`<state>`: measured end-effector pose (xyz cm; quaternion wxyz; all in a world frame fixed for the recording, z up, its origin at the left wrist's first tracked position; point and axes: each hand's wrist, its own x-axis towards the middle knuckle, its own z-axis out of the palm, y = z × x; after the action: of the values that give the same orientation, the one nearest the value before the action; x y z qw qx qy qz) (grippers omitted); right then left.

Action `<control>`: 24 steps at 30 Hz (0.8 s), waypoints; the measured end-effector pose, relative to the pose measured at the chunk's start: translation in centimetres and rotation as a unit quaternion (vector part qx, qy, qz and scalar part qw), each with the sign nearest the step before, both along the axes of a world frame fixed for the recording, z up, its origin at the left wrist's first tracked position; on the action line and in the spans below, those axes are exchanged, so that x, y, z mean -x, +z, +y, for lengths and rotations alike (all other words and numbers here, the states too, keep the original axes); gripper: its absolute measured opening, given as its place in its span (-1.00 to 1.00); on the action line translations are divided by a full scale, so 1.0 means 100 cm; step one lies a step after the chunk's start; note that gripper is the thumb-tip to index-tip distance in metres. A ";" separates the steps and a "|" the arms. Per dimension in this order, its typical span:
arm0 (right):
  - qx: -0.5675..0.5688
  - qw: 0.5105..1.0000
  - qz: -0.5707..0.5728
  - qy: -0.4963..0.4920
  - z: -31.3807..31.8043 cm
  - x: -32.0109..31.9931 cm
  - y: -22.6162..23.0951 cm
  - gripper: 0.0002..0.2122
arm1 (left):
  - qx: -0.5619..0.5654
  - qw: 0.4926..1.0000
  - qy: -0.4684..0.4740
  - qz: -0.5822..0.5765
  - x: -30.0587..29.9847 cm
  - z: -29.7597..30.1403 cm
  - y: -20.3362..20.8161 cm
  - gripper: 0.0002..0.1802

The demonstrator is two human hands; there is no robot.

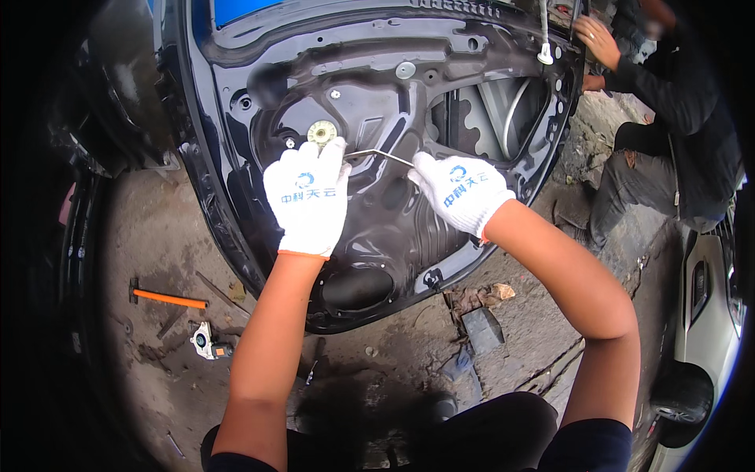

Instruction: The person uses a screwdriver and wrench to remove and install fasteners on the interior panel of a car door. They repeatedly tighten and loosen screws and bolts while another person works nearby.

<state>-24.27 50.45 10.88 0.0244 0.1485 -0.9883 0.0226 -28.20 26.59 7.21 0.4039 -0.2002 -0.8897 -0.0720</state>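
A dark car door point(370, 212) with its bare inner panel lies in front of me. My left hand point(307, 197), in a white knitted glove, is closed at an off-white round cable drum point(322, 132), its fingertips on the lower edge. A thin, pale cable point(387, 155) runs with a bend from beside these fingers to my right hand point(464, 189). That gloved hand pinches the cable's right end between thumb and fingers. Both hands are over the panel; the undersides of the fingers are hidden.
On the rough ground at left lie an orange-handled hammer point(169, 298) and a small motor unit point(209, 342). A white connector point(545, 53) hangs at the door's far right. Another person point(668, 118) crouches there, one hand at the door edge. A light-coloured car point(708, 315) stands right.
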 end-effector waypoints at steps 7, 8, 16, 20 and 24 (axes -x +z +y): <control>0.003 1.000 -0.010 0.000 0.003 0.004 -0.016 -0.71 | 0.007 1.000 -0.002 0.008 0.001 0.001 0.001 -0.75; 0.010 1.000 -0.020 -0.003 0.003 0.002 -0.018 -0.72 | 0.008 1.000 0.001 -0.005 0.001 0.001 0.001 -0.76; 0.047 0.993 -0.102 -0.043 -0.001 -0.003 -0.019 -0.74 | 0.023 0.999 -0.026 0.016 0.005 -0.001 0.005 -0.79; 0.025 0.994 -0.102 -0.041 -0.001 -0.002 -0.012 -0.70 | 0.046 0.997 -0.063 0.003 0.012 -0.006 0.005 -0.79; -0.018 0.998 -0.053 -0.013 0.003 0.001 -0.012 -0.67 | 0.041 0.994 -0.097 -0.009 0.018 -0.008 0.001 -0.84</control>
<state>-24.41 50.79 9.65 -0.0306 0.1351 -0.9903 0.0125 -30.03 25.76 7.36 0.3780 -0.3010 -0.8722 -0.0759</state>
